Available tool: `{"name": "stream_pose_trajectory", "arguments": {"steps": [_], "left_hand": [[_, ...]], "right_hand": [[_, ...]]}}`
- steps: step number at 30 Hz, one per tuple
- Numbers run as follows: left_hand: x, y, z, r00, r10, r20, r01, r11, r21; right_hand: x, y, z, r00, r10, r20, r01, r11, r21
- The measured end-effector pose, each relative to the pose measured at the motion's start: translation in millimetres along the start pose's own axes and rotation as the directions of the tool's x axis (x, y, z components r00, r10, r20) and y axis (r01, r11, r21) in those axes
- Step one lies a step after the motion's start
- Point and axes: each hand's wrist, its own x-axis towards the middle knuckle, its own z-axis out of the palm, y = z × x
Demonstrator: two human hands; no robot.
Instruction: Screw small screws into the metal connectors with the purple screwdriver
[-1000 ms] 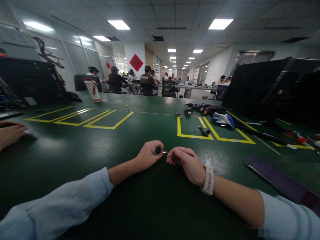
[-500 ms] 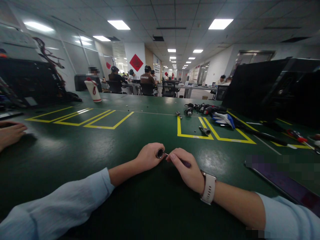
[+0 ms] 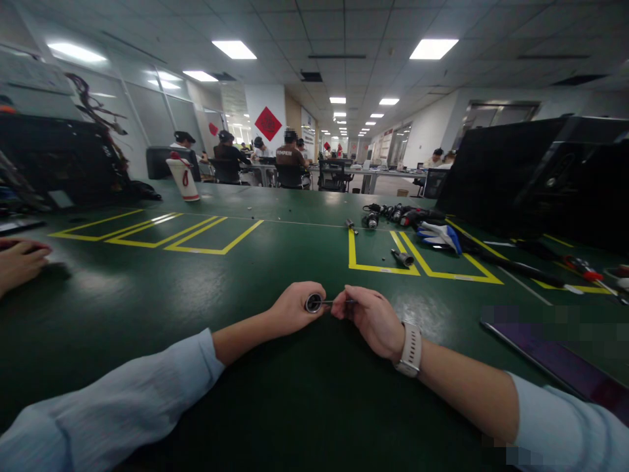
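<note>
My left hand (image 3: pixel 291 307) rests on the green table (image 3: pixel 196 288), fingers wrapped round a small round metal part (image 3: pixel 312 303) whose open end faces me. My right hand (image 3: pixel 371 318), with a white watch on the wrist, pinches a thin screwdriver (image 3: pixel 339 302). The screwdriver's shaft runs level into the round part's opening. Both hands meet near the middle of the table, close in front of me.
Yellow tape boxes (image 3: pixel 162 233) mark the table. A metal cylinder (image 3: pixel 403 257) lies in the right box; several tools and a blue-white glove (image 3: pixel 439 235) lie behind it. Another person's hand (image 3: pixel 19 262) rests at far left. A dark flat device (image 3: pixel 555 357) lies at right. A white bottle (image 3: pixel 184 178) stands at the back.
My right hand has drawn back to the right and lifted slightly, so more of the screwdriver shaft shows between the hands. The left hand has stayed in place.
</note>
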Motion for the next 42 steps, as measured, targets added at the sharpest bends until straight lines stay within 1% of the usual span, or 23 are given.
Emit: {"name": "stream_pose_trajectory", "arguments": {"steps": [1,3,7,9,11,13,16,19,21,24,27,30,32,35,37,42], "left_hand": [[0.0,0.1,-0.1,1.000,0.005,0.000,-0.005,1.000,-0.016],[-0.2,0.8,-0.3,1.000,0.007,0.006,-0.007,1.000,-0.027],[-1.0,1.6,0.2,1.000,-0.003,0.013,0.002,0.999,0.038],[-1.5,1.2,0.9,1.000,0.002,0.003,-0.003,0.996,0.088],[-1.6,0.6,1.4,1.000,0.007,-0.009,-0.006,0.993,0.117],[-1.4,-0.4,1.5,1.000,0.011,-0.017,-0.009,0.995,0.101],[-0.6,-2.3,1.6,0.999,0.014,-0.052,-0.012,1.000,0.028],[-0.2,-3.3,2.1,0.997,0.024,-0.076,-0.027,0.999,-0.036],[-0.2,-3.1,2.2,0.997,0.031,-0.065,-0.035,0.998,-0.060],[-0.5,-2.1,1.9,0.998,0.019,-0.053,-0.022,0.999,-0.043],[-0.8,-1.5,1.5,0.998,-0.004,-0.060,0.006,0.999,0.036],[-1.1,-1.7,1.5,0.999,0.000,-0.055,0.006,0.995,0.098],[-1.1,-2.4,1.6,0.998,0.007,-0.061,-0.001,0.996,0.094],[-0.8,-4.0,1.5,0.996,0.006,-0.087,-0.002,0.999,0.043],[-0.5,-4.8,1.4,0.996,0.009,-0.092,-0.009,1.000,0.001],[-0.4,-4.5,1.6,0.997,0.031,-0.068,-0.037,0.995,-0.092]], "right_hand": [[-0.4,-0.5,0.3,1.000,-0.005,0.011,0.005,1.000,0.005],[-2.2,-1.8,1.6,0.999,-0.054,0.007,0.054,0.998,-0.022],[-7.3,-2.7,4.9,0.980,-0.198,-0.018,0.191,0.961,-0.202],[-9.3,-1.8,5.8,0.973,-0.229,0.010,0.221,0.929,-0.296],[-9.9,-0.4,5.7,0.972,-0.231,0.036,0.230,0.915,-0.333],[-8.8,0.9,4.7,0.978,-0.208,0.029,0.207,0.934,-0.291],[-5.7,1.4,2.9,0.991,-0.131,0.005,0.130,0.982,-0.137],[-4.1,-0.4,3.1,0.998,-0.056,0.022,0.057,0.998,-0.025],[-4.4,-1.9,4.1,0.998,-0.045,0.036,0.046,0.999,-0.018],[-6.0,-2.7,5.0,0.993,-0.111,0.030,0.112,0.991,-0.069],[-7.7,-1.8,4.9,0.980,-0.199,0.005,0.195,0.959,-0.206],[-8.7,-0.7,4.6,0.978,-0.207,0.036,0.208,0.926,-0.315],[-8.2,-0.1,4.2,0.982,-0.182,0.052,0.189,0.938,-0.289],[-5.8,1.3,2.7,0.991,-0.127,0.030,0.130,0.980,-0.151],[-3.9,1.9,1.4,0.995,-0.098,0.025,0.099,0.992,-0.078],[-1.9,1.4,-0.5,0.996,-0.065,0.058,0.067,0.997,-0.033]]}}
